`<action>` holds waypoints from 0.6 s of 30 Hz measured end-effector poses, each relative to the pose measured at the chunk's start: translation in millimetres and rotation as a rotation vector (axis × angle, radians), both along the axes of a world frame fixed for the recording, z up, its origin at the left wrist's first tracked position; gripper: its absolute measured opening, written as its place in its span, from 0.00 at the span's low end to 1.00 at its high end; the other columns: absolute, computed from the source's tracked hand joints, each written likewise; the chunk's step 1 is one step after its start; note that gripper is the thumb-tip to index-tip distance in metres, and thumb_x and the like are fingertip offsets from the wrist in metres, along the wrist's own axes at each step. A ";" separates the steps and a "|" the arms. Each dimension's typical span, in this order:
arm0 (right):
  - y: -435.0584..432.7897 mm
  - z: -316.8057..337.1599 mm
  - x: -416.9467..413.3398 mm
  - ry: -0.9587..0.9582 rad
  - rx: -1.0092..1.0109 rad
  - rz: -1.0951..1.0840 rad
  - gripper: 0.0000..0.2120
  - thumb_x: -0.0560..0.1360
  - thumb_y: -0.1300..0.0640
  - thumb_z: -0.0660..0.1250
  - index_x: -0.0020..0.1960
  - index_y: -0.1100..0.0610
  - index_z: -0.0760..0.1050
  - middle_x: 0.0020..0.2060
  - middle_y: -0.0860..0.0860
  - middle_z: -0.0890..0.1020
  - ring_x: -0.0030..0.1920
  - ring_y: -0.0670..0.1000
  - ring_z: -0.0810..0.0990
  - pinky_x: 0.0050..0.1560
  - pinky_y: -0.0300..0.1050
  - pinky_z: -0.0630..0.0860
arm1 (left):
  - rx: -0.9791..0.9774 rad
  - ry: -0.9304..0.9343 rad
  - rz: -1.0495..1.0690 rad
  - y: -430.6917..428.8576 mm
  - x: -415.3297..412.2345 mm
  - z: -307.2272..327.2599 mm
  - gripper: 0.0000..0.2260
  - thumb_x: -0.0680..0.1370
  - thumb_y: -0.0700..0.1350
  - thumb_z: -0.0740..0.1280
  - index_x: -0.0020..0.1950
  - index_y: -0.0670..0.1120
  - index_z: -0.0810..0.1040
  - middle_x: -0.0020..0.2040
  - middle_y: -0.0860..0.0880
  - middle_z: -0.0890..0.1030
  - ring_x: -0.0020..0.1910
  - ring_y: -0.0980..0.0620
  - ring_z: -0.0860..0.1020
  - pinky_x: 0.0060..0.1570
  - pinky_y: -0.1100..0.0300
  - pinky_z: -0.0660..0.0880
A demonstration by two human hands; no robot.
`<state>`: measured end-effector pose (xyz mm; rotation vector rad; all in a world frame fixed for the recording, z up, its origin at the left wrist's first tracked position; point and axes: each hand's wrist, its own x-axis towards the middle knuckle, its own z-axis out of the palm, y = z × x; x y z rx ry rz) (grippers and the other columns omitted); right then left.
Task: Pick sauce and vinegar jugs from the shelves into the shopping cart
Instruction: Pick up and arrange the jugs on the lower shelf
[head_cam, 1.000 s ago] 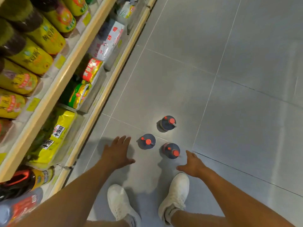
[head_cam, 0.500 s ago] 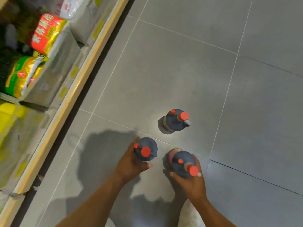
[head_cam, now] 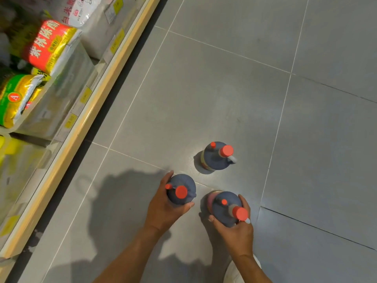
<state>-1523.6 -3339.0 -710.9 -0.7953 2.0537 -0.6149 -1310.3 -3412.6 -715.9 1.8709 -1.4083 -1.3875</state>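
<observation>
Down and in since a second ago: from spread and hovering short of the jugs to wrapped round two of them, with little altered over the last half second beyond a closer view. Left grip (head_cam: pixel 163 209) curled round the left jug (head_cam: pixel 181 187), fingers up its far-left side, thumb hooked across its near side below the red cap. Right grip (head_cam: pixel 237 231) cupped round the right jug (head_cam: pixel 225 209) from the near side, fingers on its right flank, thumb at its left, cap and handle tipped toward the wrist. Both half closed, each filled by one jug body rather than a handle. Both jugs seemingly on the floor (head_cam: pixel 204 88), the right one leaning; impossible to tell whether lifted. Third jug (head_cam: pixel 215 158) upright just beyond and between the two grips, untouched. Shelf (head_cam: pixel 85 119) well off to the left of the left grip. No cart in view. Judged: grasp made, lift and carry to the cart next, third jug left for another reach.
</observation>
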 end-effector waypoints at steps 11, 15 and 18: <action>-26.4 55.9 -0.4 -0.034 -0.007 -0.054 0.30 0.66 0.51 0.82 0.61 0.44 0.69 0.47 0.33 0.75 0.45 0.39 0.77 0.52 0.40 0.77 | 0.119 -0.174 -0.051 -36.1 28.5 67.5 0.38 0.60 0.64 0.80 0.65 0.59 0.70 0.58 0.58 0.81 0.55 0.53 0.80 0.53 0.60 0.76; -26.7 115.2 5.5 -0.044 -0.013 -0.008 0.30 0.67 0.49 0.82 0.60 0.42 0.68 0.48 0.32 0.75 0.47 0.43 0.78 0.54 0.42 0.77 | 0.107 -0.194 -0.037 -38.2 42.7 135.8 0.49 0.56 0.75 0.72 0.72 0.52 0.68 0.62 0.53 0.80 0.60 0.49 0.80 0.58 0.58 0.76; -29.6 182.0 12.5 -0.069 -0.037 0.014 0.31 0.64 0.43 0.80 0.61 0.43 0.68 0.47 0.31 0.74 0.46 0.43 0.78 0.51 0.38 0.76 | 0.119 -0.204 -0.058 -40.8 50.4 211.7 0.46 0.62 0.70 0.76 0.73 0.50 0.67 0.66 0.50 0.78 0.65 0.46 0.78 0.62 0.59 0.73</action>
